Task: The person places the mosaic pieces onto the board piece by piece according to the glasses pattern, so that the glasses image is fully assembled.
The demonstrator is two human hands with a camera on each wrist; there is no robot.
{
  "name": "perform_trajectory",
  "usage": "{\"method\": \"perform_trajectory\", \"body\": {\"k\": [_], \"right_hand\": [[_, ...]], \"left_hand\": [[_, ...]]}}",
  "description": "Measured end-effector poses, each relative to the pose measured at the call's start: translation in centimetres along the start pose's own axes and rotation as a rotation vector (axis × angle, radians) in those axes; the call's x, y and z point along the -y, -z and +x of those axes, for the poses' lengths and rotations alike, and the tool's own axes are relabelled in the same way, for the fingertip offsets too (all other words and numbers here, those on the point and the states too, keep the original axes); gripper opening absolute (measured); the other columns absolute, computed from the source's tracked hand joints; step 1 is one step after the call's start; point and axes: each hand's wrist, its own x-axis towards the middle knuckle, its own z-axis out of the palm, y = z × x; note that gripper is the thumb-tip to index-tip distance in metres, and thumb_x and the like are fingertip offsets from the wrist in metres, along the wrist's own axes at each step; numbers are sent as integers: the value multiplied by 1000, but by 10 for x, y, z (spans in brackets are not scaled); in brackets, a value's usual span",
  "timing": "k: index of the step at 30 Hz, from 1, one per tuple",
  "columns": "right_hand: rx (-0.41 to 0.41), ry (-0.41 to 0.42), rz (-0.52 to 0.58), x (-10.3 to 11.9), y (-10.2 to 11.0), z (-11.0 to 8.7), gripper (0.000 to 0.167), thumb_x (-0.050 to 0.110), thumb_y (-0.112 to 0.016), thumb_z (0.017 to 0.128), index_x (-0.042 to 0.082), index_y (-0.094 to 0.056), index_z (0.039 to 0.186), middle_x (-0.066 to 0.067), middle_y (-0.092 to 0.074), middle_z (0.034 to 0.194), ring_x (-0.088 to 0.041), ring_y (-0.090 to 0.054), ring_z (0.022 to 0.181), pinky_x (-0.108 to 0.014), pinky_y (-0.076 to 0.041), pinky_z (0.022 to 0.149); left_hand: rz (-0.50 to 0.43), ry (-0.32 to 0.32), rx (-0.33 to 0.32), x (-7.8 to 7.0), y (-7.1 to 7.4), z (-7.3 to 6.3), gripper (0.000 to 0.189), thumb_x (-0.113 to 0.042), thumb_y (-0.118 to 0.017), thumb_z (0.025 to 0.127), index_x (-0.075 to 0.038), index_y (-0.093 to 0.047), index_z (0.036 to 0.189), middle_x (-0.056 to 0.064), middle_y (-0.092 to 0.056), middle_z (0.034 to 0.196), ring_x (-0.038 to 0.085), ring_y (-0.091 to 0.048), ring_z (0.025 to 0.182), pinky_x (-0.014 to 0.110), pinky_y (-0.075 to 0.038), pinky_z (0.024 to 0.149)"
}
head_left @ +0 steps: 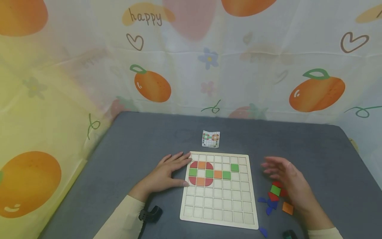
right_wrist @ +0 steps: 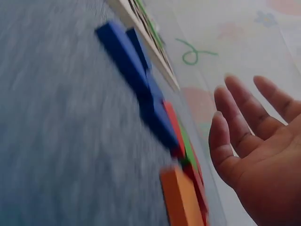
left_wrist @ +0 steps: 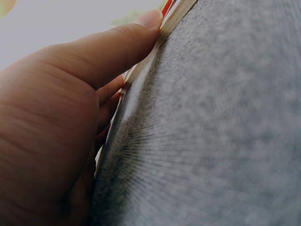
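Observation:
A pale square grid board [head_left: 221, 202] lies on the table. On its upper left, red rounded corner pieces with orange and green squares form a ring around a bare cell. An orange square [head_left: 218, 174] and a green square [head_left: 226, 175] continue to the right, and another green square [head_left: 234, 167] sits diagonally above. My left hand [head_left: 167, 172] rests at the board's left edge, fingers spread and thumb touching the rim. Over the loose pieces right of the board hovers my right hand [head_left: 290, 181], its fingers relaxed and holding nothing, as the right wrist view also shows.
Right of the board lie loose red pieces [head_left: 273, 197], a green square [head_left: 275, 190], an orange square [head_left: 287, 208] and several blue pieces [head_left: 272, 204]. One blue piece [head_left: 263, 231] is by the board's lower right corner. Behind the board lies a small pattern card [head_left: 211, 139].

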Motion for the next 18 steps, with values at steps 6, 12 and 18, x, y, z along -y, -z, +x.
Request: {"method": "perform_trajectory", "body": {"k": [6, 12, 18], "right_hand": [[38, 36, -40, -4, 21, -15, 54, 18, -18, 121, -10, -55, 149, -17, -71, 129, -22, -69, 113, -26, -54, 94], [-16, 12, -278, -5, 31, -26, 47, 10, -24, 120, -16, -58, 139, -16, -72, 108, -18, -72, 98, -22, -56, 87], [0, -17, -388, -7, 34, -28, 39, 4, -30, 119, -16, -62, 131, -12, -74, 100, -16, -73, 93, -21, -56, 85]], "left_hand": [[-1, -7, -6, 0, -1, 0, 96, -59, -84, 92, -25, -41, 171, -9, -29, 176, 24, -16, 165, 62, -4, 127], [0, -8, -7, 0, -1, 0, 94, -57, -84, 92, -23, -43, 170, -9, -29, 176, 24, -16, 165, 62, -3, 128], [-1, -13, -15, -2, 0, 0, 92, -55, -85, 92, -22, -46, 169, -8, -31, 176, 25, -18, 164, 62, -4, 128]]}}
